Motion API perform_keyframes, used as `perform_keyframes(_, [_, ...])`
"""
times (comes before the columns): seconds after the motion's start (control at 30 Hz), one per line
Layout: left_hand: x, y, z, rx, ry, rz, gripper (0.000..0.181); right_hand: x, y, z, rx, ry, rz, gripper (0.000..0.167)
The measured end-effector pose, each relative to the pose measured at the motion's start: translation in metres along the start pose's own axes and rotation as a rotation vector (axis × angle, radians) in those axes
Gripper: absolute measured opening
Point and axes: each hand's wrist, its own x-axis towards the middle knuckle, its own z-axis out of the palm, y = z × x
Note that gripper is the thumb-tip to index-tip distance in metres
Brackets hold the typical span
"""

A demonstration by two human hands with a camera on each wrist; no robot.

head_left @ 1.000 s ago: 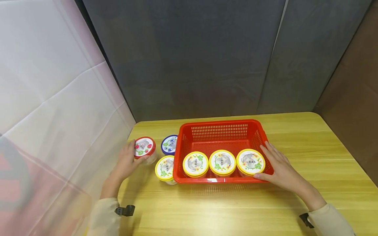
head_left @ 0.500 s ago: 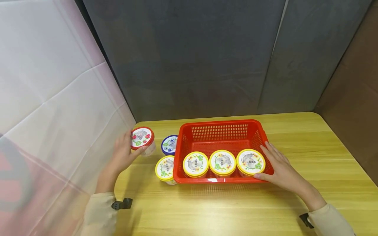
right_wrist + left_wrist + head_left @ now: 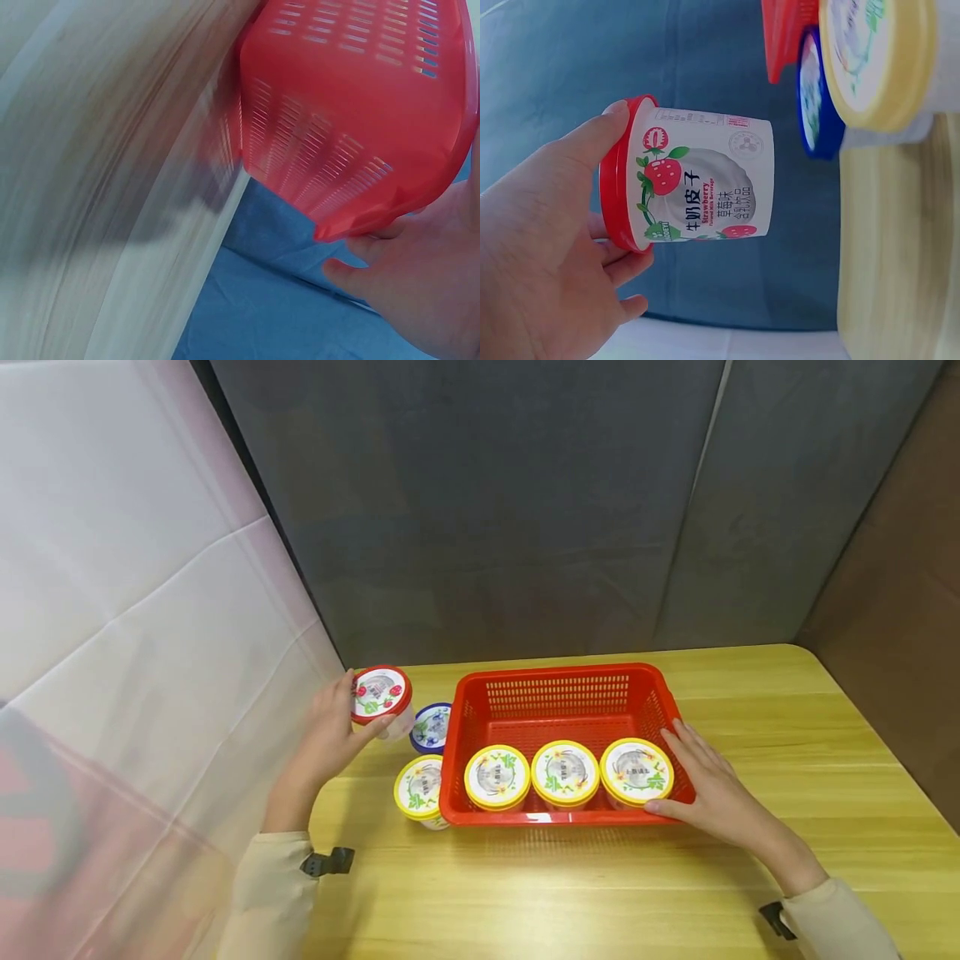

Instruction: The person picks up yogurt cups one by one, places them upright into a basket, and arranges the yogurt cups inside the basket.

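My left hand (image 3: 324,735) grips a strawberry milk drink cup (image 3: 697,176), white with a red lid. The cup is raised off the table, its lid facing up in the head view. Just to its right stands a blue-lidded cup (image 3: 431,728), partly hidden by the red basket (image 3: 558,819). Nearer to me is a yellow-lidded cup (image 3: 418,787) against the basket's left side. My right hand (image 3: 716,793) holds the basket's right rim, thumb at the front corner and fingers along the side. Three yellow-lidded cups (image 3: 565,772) sit in a row along the basket's front.
A wooden table (image 3: 525,893) carries everything. Its back edge meets a dark grey partition (image 3: 487,527). A pale printed wall sheet (image 3: 150,568) rises close to my left arm, and a brown panel (image 3: 900,635) stands at the right.
My left hand has lifted the strawberry milk drink cup from the table, first slightly left, then back right toward the blue-lidded cup. My right hand and the basket have stayed put.
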Motion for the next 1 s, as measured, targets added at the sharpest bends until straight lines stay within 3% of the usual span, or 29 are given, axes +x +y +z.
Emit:
perform_keyframes(0.37, [0.03,0.047,0.013,0.002,-0.069,0.033,0.098,0.0,0.0,0.0,0.001,0.0,0.005,0.112])
perform_keyframes(0.57, [0.045,0.076,0.029,-0.019,-0.084,0.051,0.1,0.0,0.001,-0.001,-0.005,0.003,0.01,0.112])
perform_keyframes(0.7, [0.053,0.095,0.041,-0.029,-0.102,0.102,0.101,0.0,0.0,-0.001,0.0,0.012,0.0,0.112])
perform_keyframes(0.83, [0.055,0.103,0.053,-0.011,-0.114,0.129,0.101,0.0,-0.001,0.002,0.005,0.015,-0.016,0.111])
perform_keyframes(1.0, [0.054,0.099,0.069,-0.015,-0.129,0.155,0.101,0.001,-0.001,0.002,0.013,0.016,-0.01,0.112])
